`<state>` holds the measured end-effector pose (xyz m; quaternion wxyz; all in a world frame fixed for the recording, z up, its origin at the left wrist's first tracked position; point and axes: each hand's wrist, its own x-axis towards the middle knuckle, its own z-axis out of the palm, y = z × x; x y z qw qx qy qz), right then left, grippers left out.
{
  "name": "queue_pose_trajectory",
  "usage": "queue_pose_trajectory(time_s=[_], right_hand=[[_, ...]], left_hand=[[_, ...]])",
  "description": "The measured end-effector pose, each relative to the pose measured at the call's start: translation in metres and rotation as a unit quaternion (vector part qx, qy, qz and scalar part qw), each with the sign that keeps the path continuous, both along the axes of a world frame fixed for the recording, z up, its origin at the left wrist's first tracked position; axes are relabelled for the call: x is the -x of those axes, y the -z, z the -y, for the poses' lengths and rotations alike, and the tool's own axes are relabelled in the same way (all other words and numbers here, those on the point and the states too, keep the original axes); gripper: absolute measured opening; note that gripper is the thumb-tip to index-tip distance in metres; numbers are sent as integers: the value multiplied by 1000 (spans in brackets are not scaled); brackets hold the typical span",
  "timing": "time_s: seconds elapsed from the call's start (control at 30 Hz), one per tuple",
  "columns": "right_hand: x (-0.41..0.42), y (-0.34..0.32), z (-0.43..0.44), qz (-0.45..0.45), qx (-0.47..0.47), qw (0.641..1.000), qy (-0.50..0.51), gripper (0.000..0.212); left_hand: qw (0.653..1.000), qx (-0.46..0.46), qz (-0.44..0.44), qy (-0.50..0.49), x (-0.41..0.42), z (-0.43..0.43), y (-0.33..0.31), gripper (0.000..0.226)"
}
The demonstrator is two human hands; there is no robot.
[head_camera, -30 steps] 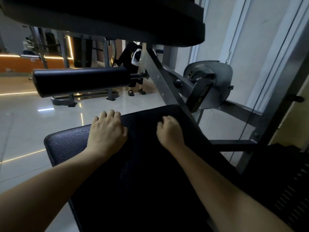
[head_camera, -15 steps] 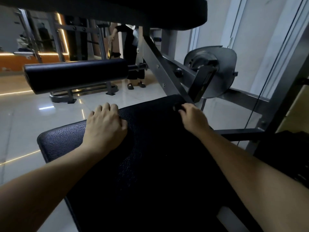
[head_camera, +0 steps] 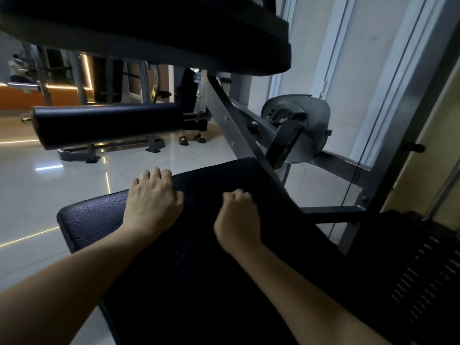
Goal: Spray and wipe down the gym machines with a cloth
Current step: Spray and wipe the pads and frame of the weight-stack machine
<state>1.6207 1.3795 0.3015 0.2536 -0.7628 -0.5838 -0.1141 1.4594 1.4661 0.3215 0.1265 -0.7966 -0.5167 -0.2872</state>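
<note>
The machine's black padded seat [head_camera: 94, 215] fills the middle of the view, and faint wet specks glint on its surface. My left hand [head_camera: 151, 200] lies on the pad's far edge with its fingers curled over that edge. My right hand [head_camera: 236, 220] sits on the pad a little to the right. Its fingers are curled tight round a dark cloth that hardly stands out against the black pad. No spray bottle is in view.
A black roller pad [head_camera: 107, 125] crosses just beyond the seat, and a large black pad [head_camera: 174, 33] hangs overhead. The grey frame bar [head_camera: 234, 135] and cam disc [head_camera: 298, 128] rise at the right. A person's feet [head_camera: 191, 139] stand on the glossy floor behind.
My right hand swept right to the pad's far right corner, then came back left and nearer to me. My left hand stayed on the pad's edge.
</note>
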Motion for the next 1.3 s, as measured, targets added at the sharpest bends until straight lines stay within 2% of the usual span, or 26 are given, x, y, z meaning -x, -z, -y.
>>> queue_pose_trajectory(time_s=[0.07, 0.1, 0.17, 0.23, 0.27, 0.3, 0.33, 0.4, 0.43, 0.5, 0.57, 0.6, 0.7, 0.8, 0.93, 1.03, 1.3], right_hand=[[18, -4, 18, 0, 16, 998, -61, 35], [16, -11, 19, -40, 23, 995, -90, 36], [-3, -28, 18, -210, 22, 969, -126, 35], [-32, -46, 13, -434, 4, 893, -122, 30], [-51, -51, 7, -520, -23, 847, -106, 26], [-70, -52, 1, -561, -45, 822, -82, 22], [-87, -52, -2, -533, -48, 844, -44, 19], [-109, -42, -4, -333, -46, 941, 48, 22], [-113, -34, -3, -245, -61, 965, 78, 27], [-103, -18, 1, -186, -41, 979, 66, 41], [-91, 2, -3, -139, 68, 987, 49, 53], [-90, 11, -8, -121, 90, 987, 59, 54], [-107, 18, -21, -114, 47, 988, 93, 52], [-142, 13, -35, -99, 67, 990, 71, 51], [-178, 8, -42, -167, 78, 977, 108, 48], [-155, 12, -38, -139, 57, 983, 105, 44], [-36, 16, 25, -127, 12, 991, -43, 43]], left_hand=[[1000, 6, -7, 2, -1, 2, -2, 26], [1000, 9, -7, 1, 0, 2, -2, 26], [1000, 8, -6, 5, 1, 1, -2, 25], [1000, 9, -6, 4, 1, 1, -2, 25], [1000, 11, -8, 1, 0, 0, -2, 24], [1000, 12, -11, -3, 0, 0, -2, 25], [1000, 13, -13, -5, 0, 0, -1, 25], [1000, 8, -15, -6, 0, 0, 0, 26], [1000, 6, -15, -6, 0, -1, 0, 27], [1000, 2, -13, -4, 0, -2, 1, 27], [1000, 3, -11, -3, 0, -3, 2, 26], [1000, 2, -9, -2, 0, -3, 2, 26], [1000, -2, -9, -1, 0, -3, 2, 26], [1000, -1, -8, -1, 1, -5, 3, 25], [1000, -4, -5, 3, 0, -4, 4, 25], [1000, -6, -6, 0, 0, -3, 3, 27], [1000, -10, -22, -4, -1, 2, 0, 29]])
